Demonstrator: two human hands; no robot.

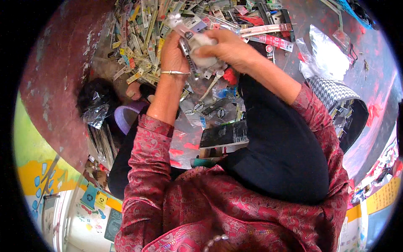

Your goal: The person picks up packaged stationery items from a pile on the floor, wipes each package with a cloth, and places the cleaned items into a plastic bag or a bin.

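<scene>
Both of my hands are together over a heap of packaged, thin stick-like items [142, 38] on the floor. My left hand [174, 54] is closed around one side of a crumpled clear-and-white plastic packet [201, 42]. A slim dark printed strip [187, 51] lies along the packet, against my left fingers. My right hand [222, 47] pinches the packet's other side between thumb and fingers. Glare and blur hide the packet's contents. Just beyond my right hand lie a red and clear long packet [277, 42] and a pale curved strip [264, 29].
A black box-like block [224, 134] lies between my legs. To the right are crumpled white plastic [329, 54] and a houndstooth-patterned container [336, 94] holding dark packets. A purple ring [124, 119] and a dark bundle with clear plastic [98, 109] sit at left.
</scene>
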